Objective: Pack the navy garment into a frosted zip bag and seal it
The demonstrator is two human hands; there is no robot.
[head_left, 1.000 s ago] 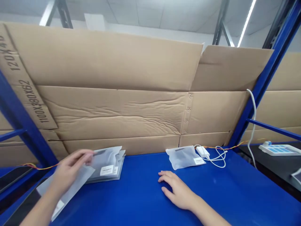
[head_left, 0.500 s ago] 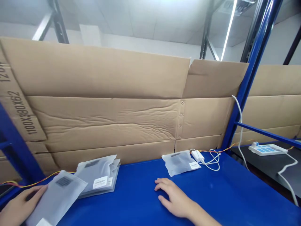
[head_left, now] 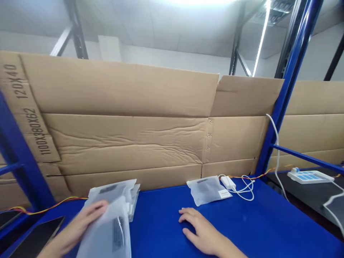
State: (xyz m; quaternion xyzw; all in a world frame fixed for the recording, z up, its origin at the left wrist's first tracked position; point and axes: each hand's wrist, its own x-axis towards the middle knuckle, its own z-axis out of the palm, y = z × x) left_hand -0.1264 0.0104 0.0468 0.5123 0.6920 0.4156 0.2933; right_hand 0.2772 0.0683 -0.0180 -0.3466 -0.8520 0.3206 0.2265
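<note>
My left hand (head_left: 80,225) grips a frosted plastic pouch (head_left: 110,233) with a dark label, lifted and tilted at the lower left. Right behind it lies a stack of similar frosted pouches (head_left: 118,191) with white stickers, on the blue table (head_left: 242,229). My right hand (head_left: 200,231) rests flat on the table near the middle, fingers stretched out, holding nothing. A single frosted pouch (head_left: 206,190) lies a little beyond that hand, near the cardboard.
A tall cardboard wall (head_left: 134,132) closes the back of the table. A white adapter with a coiled cable (head_left: 239,184) lies right of the single pouch. Blue rack posts (head_left: 279,107) stand at both sides. A dark tablet (head_left: 37,236) lies at lower left, a white-blue device (head_left: 309,176) far right.
My left hand has brought the pouch from the far left edge back toward the stack and turned it more upright. My right hand has stayed put.
</note>
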